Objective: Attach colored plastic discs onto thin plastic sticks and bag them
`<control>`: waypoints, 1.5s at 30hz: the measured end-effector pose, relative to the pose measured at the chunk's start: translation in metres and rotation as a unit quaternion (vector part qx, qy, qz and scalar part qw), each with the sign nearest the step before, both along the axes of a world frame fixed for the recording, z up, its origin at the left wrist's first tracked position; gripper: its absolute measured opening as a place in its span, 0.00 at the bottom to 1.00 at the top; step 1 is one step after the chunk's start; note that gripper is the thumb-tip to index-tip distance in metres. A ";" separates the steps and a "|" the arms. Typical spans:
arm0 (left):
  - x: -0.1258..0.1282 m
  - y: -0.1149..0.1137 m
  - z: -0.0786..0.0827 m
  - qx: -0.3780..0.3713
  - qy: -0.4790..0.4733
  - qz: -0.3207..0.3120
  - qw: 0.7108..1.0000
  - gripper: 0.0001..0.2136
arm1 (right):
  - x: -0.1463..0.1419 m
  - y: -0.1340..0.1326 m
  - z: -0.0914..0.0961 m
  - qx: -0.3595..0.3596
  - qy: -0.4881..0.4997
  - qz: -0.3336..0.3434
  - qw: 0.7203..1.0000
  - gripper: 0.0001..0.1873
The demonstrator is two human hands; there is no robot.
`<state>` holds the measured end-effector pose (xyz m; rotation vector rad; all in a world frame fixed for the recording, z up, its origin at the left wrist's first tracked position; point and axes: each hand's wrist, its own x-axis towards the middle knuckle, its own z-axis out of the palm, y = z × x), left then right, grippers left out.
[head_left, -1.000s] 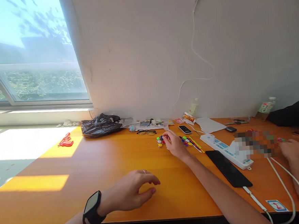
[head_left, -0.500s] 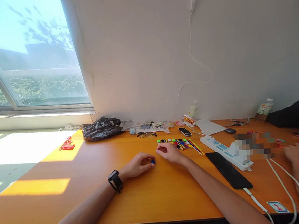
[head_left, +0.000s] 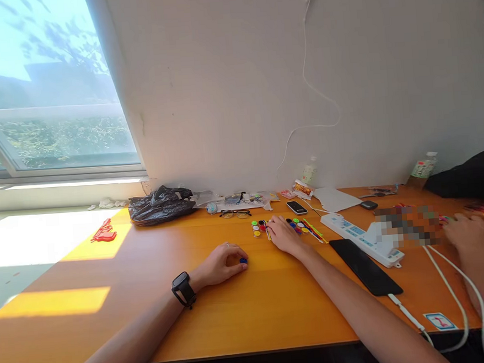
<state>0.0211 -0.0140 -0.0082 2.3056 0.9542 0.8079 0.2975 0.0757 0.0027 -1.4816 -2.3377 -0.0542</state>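
My left hand, with a dark watch on its wrist, rests on the wooden table. Its thumb and fingertips close on a small blue disc. Farther off, my right hand reaches down among small coloured discs, its fingers bent and drawn together. Green, white and yellow discs, such as the yellow disc, lie just left of these fingertips. Thin coloured sticks lie to the right of the hand. What the right fingertips pinch, if anything, is too small to make out, and the hand covers part of the pile.
Right of my right forearm lie a black tablet on a white cable and a power strip. Glasses, a black plastic bag and a phone sit farther back. Another person's hand is at the right.
My right hand has moved from beside the left hand to the discs and sticks, its fingers now down among them. The left hand stays at the blue disc. The camera view shifted slightly.
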 end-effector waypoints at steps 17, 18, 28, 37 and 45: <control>0.001 -0.005 0.010 0.017 0.027 0.006 0.999 0.09 | 0.000 0.005 -0.004 0.007 0.002 -0.014 1.000 0.11; 0.002 -0.005 0.011 0.019 0.028 0.006 0.999 0.09 | 0.000 0.005 -0.005 0.008 0.001 -0.016 1.000 0.11; 0.003 -0.004 0.008 0.030 0.034 0.009 0.999 0.09 | -0.002 0.009 -0.007 0.010 0.020 -0.035 0.999 0.10; 0.003 -0.005 0.010 0.028 0.036 0.011 0.999 0.09 | -0.005 0.009 -0.007 0.012 0.026 -0.059 0.998 0.09; 0.003 -0.004 0.008 0.028 0.033 0.011 0.999 0.08 | -0.008 0.008 -0.005 0.009 0.026 -0.065 0.998 0.09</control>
